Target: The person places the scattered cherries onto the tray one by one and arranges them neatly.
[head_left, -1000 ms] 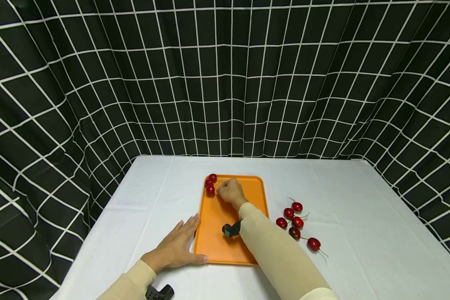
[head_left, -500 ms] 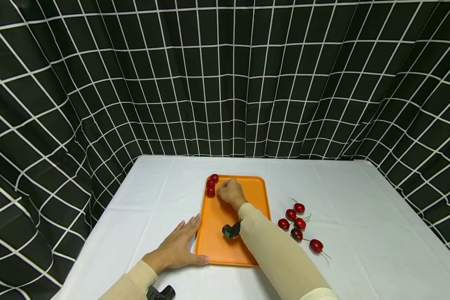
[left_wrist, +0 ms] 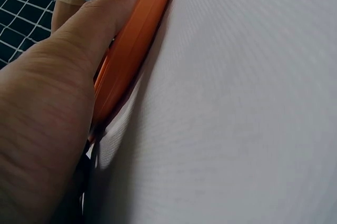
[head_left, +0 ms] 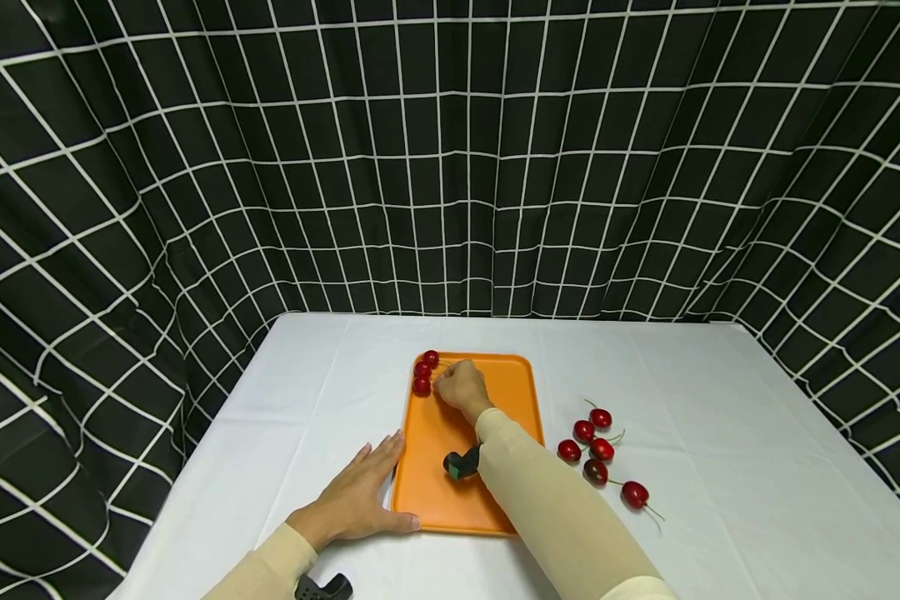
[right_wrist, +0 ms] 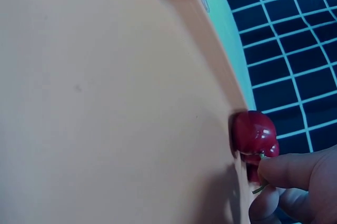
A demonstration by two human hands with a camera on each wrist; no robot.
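Observation:
An orange tray [head_left: 438,492] lies on the white tablecloth. At its far-left corner sit red cherries [head_left: 422,386], lined up along the left rim. My right hand [head_left: 463,387] is beside them; in the right wrist view its thumb and fingertips pinch a thin green stem [right_wrist: 258,189] right by a glossy cherry [right_wrist: 255,132]. My left hand [head_left: 356,493] rests at the tray's near-left corner, fingers straight along the left side and thumb at the near edge. The left wrist view shows that thumb [left_wrist: 100,21] against the tray's orange rim [left_wrist: 129,50].
Right of the tray, several loose cherries [head_left: 602,450] with stems lie on the tablecloth [head_left: 720,433]. My right forearm [head_left: 562,500] crosses over the tray's near-right part. A black curtain with a white grid [head_left: 450,167] surrounds the table's back and sides.
The tray and cherries have shifted slightly right and down in the head view. Both hands keep nearly the same pose, the right one staying beside the cherries.

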